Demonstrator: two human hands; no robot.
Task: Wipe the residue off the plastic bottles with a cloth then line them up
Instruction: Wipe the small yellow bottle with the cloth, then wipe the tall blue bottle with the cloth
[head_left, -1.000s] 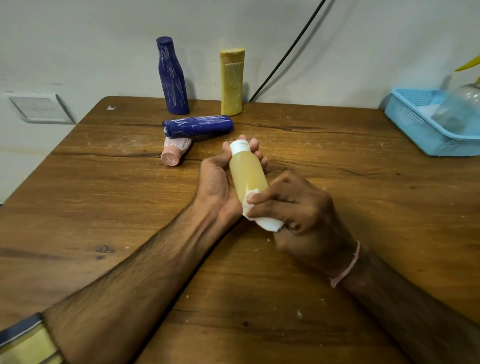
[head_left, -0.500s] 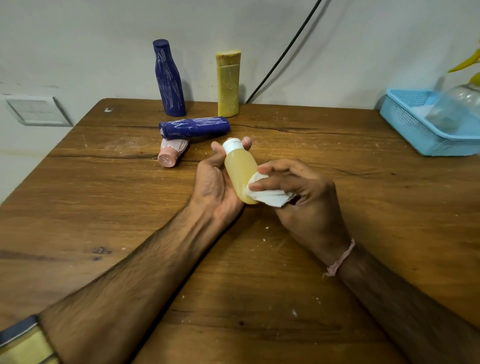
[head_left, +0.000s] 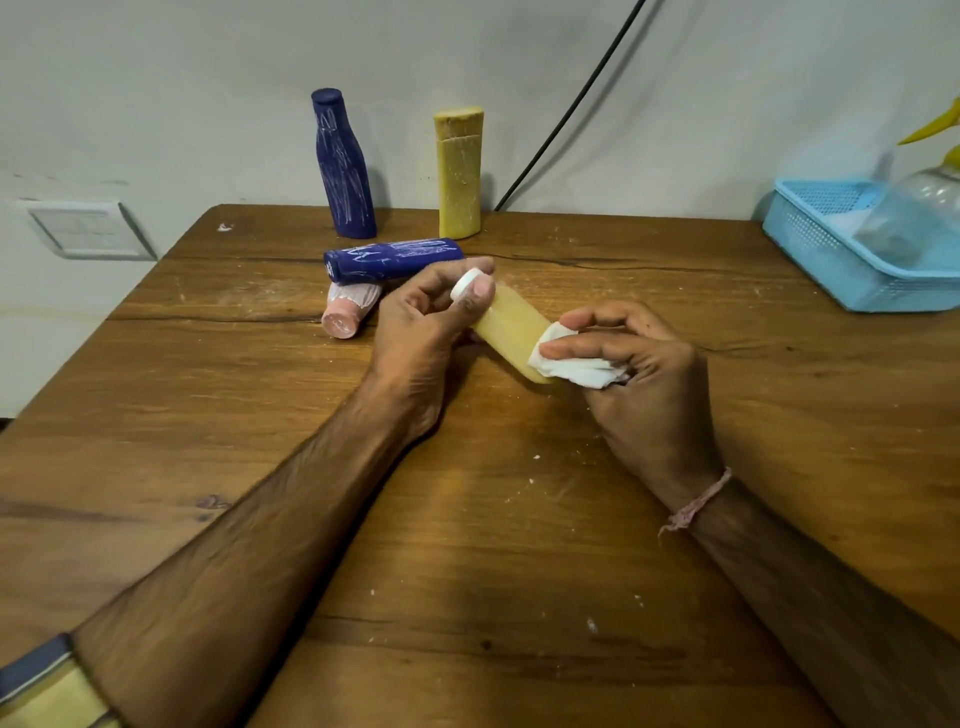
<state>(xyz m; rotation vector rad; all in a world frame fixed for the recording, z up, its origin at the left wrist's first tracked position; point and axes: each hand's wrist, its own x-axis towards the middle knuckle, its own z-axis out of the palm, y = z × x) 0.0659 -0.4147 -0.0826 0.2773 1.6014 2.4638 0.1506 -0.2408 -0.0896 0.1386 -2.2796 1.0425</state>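
My left hand (head_left: 426, 322) pinches the white-capped end of a small yellow bottle (head_left: 511, 327), held tilted above the wooden table (head_left: 467, 519). My right hand (head_left: 634, 374) grips a crumpled white cloth (head_left: 571, 366) pressed against the bottle's lower end. Behind them a blue bottle (head_left: 395, 258) with white streaks lies on its side, and a pink bottle (head_left: 348, 312) lies against it. A tall blue bottle (head_left: 343, 166) and a yellow bottle (head_left: 458, 174) stand upright near the wall.
A light blue plastic basket (head_left: 841, 260) holding a clear spray bottle (head_left: 919, 213) sits at the table's far right edge. A black cable (head_left: 571, 109) runs up the wall. White crumbs are scattered over the tabletop.
The small yellow bottle has turned from near upright to slanting right, my left hand shifting to its capped end. My right hand with the cloth has moved right along the bottle's base.
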